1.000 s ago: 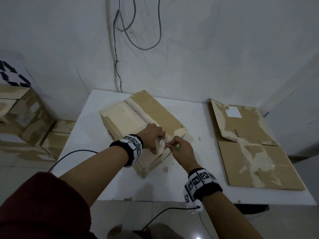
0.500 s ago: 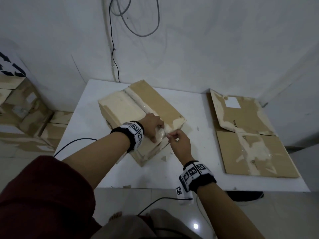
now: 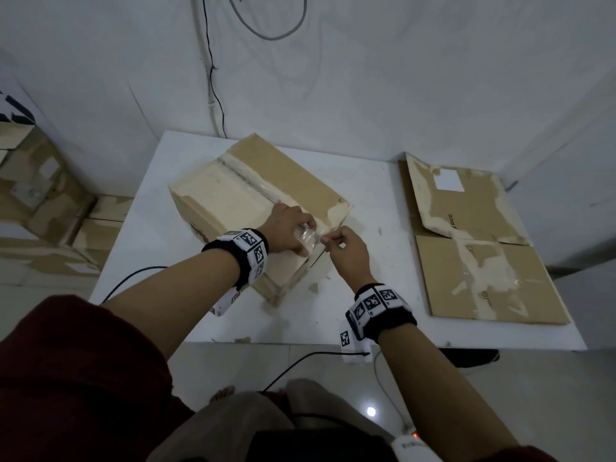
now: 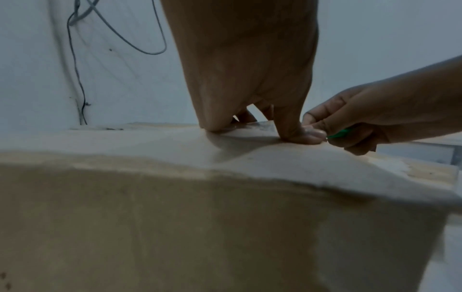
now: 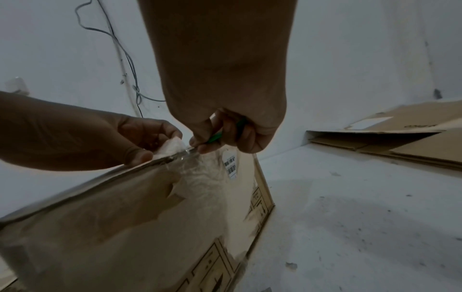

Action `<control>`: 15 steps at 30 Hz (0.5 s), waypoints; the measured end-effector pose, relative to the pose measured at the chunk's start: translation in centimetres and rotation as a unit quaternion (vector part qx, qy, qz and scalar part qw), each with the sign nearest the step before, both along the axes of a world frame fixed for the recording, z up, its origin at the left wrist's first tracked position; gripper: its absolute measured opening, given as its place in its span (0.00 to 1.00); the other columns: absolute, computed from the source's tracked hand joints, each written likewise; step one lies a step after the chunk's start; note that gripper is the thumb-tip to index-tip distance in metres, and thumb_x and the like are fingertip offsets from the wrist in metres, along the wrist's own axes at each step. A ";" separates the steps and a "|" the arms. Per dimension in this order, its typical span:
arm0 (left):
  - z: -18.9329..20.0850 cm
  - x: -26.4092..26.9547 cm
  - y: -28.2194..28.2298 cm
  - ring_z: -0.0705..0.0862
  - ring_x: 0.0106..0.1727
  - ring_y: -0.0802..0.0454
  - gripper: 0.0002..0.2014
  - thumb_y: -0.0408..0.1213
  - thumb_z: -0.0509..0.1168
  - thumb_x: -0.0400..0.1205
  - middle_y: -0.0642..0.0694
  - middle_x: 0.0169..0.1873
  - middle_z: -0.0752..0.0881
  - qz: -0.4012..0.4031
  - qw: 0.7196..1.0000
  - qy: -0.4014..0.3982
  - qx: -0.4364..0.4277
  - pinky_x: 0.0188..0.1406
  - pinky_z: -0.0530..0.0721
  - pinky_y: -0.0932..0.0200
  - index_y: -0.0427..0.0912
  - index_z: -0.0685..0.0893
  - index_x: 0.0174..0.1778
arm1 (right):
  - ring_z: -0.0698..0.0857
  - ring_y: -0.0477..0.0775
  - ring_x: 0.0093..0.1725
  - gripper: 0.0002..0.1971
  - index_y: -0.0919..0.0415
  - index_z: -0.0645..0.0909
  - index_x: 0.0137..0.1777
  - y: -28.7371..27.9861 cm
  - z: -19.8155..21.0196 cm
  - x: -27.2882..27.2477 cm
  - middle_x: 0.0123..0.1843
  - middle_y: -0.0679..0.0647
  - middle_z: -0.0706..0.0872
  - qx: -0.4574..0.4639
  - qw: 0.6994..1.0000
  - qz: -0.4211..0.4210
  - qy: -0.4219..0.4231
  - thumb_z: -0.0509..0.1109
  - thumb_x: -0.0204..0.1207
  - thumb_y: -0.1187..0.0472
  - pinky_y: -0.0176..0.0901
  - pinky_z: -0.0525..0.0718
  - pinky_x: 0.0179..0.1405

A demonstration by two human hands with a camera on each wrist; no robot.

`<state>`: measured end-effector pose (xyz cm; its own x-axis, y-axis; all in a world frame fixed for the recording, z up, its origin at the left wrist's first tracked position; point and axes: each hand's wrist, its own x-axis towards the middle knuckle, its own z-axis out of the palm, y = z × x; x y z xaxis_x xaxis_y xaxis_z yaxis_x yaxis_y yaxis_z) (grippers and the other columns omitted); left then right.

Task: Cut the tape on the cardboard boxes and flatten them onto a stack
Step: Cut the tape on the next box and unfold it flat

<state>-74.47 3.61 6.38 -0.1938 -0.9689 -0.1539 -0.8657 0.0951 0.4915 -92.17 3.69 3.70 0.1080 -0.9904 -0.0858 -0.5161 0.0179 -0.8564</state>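
My right hand [image 3: 346, 248] pinches a small green cutter [image 5: 214, 137] at the tape [image 5: 200, 170] on the near top edge of the box [image 3: 233, 198], which sits on the table [image 3: 366, 315]. My left hand [image 3: 288, 233] presses there, fingers curled on loose tape. The cardboard looks light, worn and bendy; I'd brace beside the seam.
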 end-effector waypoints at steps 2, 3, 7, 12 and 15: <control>-0.1 -0.1 0.0 0.73 0.64 0.43 0.30 0.47 0.81 0.66 0.45 0.59 0.80 0.001 1.000 0.001 0.003 0.67 0.57 0.56 0.47 0.82 0.62 | 0.85 0.45 0.42 0.08 0.51 0.79 0.39 0.5 -0.4 -0.2 0.40 0.50 0.89 0.012 1.000 -0.003 -0.021 0.73 0.79 0.58 0.29 0.74 0.39; 0.0 -0.3 0.0 0.73 0.64 0.43 0.30 0.46 0.81 0.66 0.45 0.59 0.80 -0.001 1.000 0.001 0.006 0.67 0.57 0.56 0.47 0.82 0.63 | 0.85 0.45 0.42 0.07 0.53 0.80 0.40 0.9 -0.7 -0.4 0.38 0.49 0.88 0.017 0.999 -0.007 -0.034 0.73 0.79 0.59 0.29 0.75 0.41; 0.2 -0.7 -0.1 0.73 0.64 0.44 0.31 0.48 0.80 0.66 0.46 0.60 0.79 -0.014 0.999 -0.024 0.018 0.68 0.56 0.56 0.46 0.81 0.64 | 0.87 0.51 0.44 0.07 0.56 0.81 0.40 1.2 -0.8 -0.3 0.35 0.47 0.87 0.026 0.997 -0.023 -0.069 0.74 0.78 0.59 0.38 0.80 0.50; 0.2 -0.7 -0.3 0.74 0.62 0.43 0.30 0.48 0.82 0.64 0.46 0.57 0.79 -0.011 1.000 -0.010 0.012 0.63 0.58 0.57 0.45 0.83 0.60 | 0.84 0.44 0.42 0.08 0.56 0.80 0.39 2.5 -0.9 0.1 0.35 0.47 0.86 0.010 0.997 -0.030 -0.075 0.72 0.80 0.61 0.31 0.77 0.43; 0.5 -0.8 -0.3 0.75 0.60 0.43 0.29 0.46 0.83 0.62 0.44 0.56 0.81 -0.006 1.000 0.004 -0.009 0.58 0.58 0.59 0.43 0.84 0.58 | 0.85 0.46 0.40 0.05 0.58 0.81 0.41 3.1 -0.9 0.6 0.35 0.47 0.86 0.023 0.997 -0.016 -0.071 0.72 0.79 0.62 0.29 0.78 0.39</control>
<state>-75.30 3.34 6.88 -0.2075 -0.9689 -0.1349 -0.8604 0.1151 0.4965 -91.59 6.81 2.84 0.0900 -0.9890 -0.1177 -0.3875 0.0741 -0.9189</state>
